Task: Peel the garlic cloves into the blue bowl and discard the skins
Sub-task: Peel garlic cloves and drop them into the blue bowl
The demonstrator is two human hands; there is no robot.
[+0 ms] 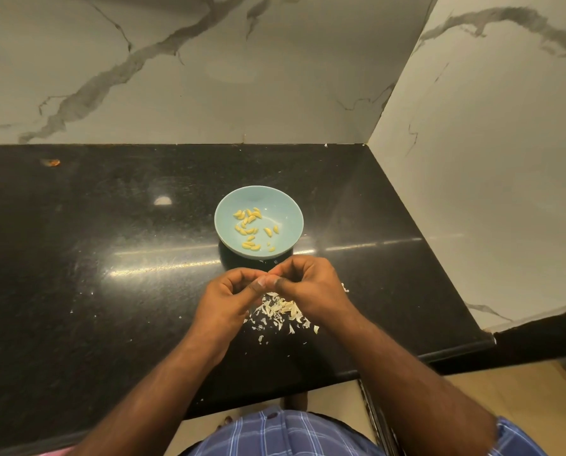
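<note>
At kitchen corner, black granite counter (pixel 77 258) w/ marble-look walls behind & to right. Far left on counter: small orange-brown fleck (pixel 50 162), well apart from work area. Center: blue bowl (pixel 288 209) sitting upright, holding approx. a dozen+ peeled garlic cloves (pixel 250 225), yellowish, loose in bottom.

Just in front of bowl, raised above counter: left hand (pixel 232 291) w/ fingers curled, thumb tip pressed up to right hand's fingertips. Right hand (pixel 311 284) likewise curled, thumb & fingertips meeting left's. Apparently pinching a clove between both sets of tips, but clove itself hidden, so cannot confirm. Under & between wrists: pile of papery garlic skins (pixel 281 311), w/ stray flakes scattered left, right & toward counter edge. Bottom of view: blue plaid shirt (pixel 275 432).

Judged stage: mid-peel, bowl partly filled, skins not yet discarded.

Risks from here, as judgement only:
- Clove popping out of pinch if squeezed too hard or skin gives suddenly; hands sit short of bowl rim, so likely landing on counter or in skin pile, not in bowl.
- Skin flakes very light; quick hand motion or breath could push them into bowl, or off front edge onto floor, esp. those already near edge.
- Bowl close to knuckles; forward jerk could nudge it & spill cloves.
- Scattered flakes easy to miss at cleanup vs. dark speckled stone.
</note>
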